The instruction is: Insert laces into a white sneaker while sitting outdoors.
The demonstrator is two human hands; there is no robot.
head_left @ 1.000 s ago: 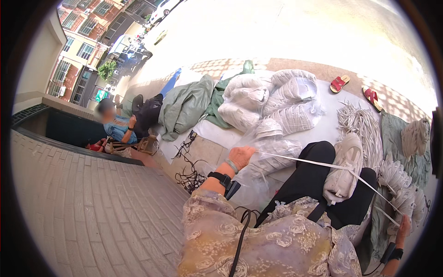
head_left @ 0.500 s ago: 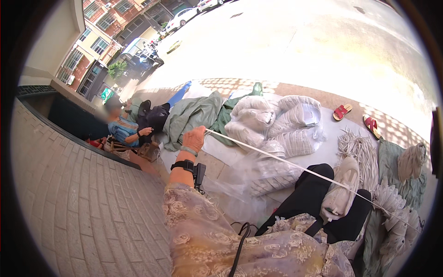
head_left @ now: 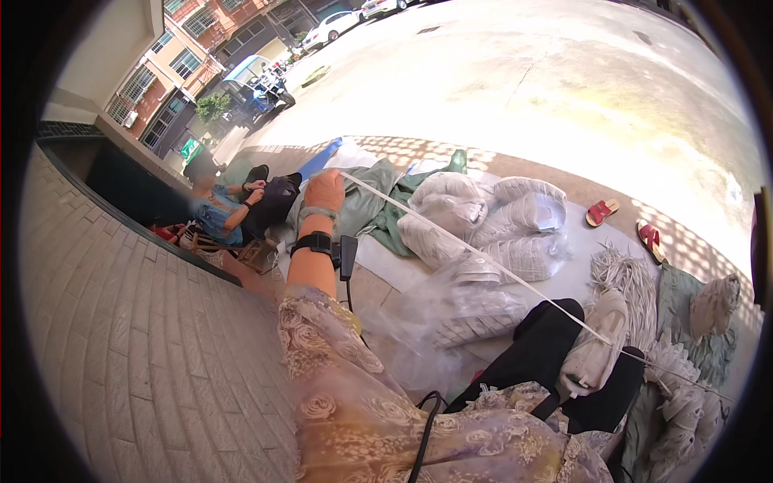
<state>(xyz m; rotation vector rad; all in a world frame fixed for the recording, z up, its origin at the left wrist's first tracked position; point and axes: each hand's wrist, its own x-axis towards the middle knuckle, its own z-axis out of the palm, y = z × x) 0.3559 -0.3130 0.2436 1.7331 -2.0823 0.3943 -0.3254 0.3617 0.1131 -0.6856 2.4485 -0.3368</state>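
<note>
My left hand (head_left: pixel 324 191) is raised out ahead, closed on one end of a white shoelace (head_left: pixel 515 278). Pulled taut, the lace slants down to the right across my lap and runs toward the right rim. A pale shoe (head_left: pixel 586 366), perhaps only the upper, lies across my black-trousered knees, beneath the lace. My right hand is out of the picture. A thick bunch of white laces (head_left: pixel 624 282) hangs just beyond my knees. More pale shoes (head_left: pixel 684 410) are heaped at my right side.
Plastic-wrapped bundles of pale shoes (head_left: pixel 523 213) lie on a white sheet ahead, beside green cloth (head_left: pixel 366 181). Red sandals (head_left: pixel 601 212) sit beyond the sheet. Another person (head_left: pixel 219 211) is seated at the left, near a brick wall (head_left: pixel 153 338). A black cable (head_left: pixel 423 439) crosses my front.
My left hand has moved farther out and up to the left, drawing the lace along with it. The shoe stays on my knees. The seated person's hands have shifted.
</note>
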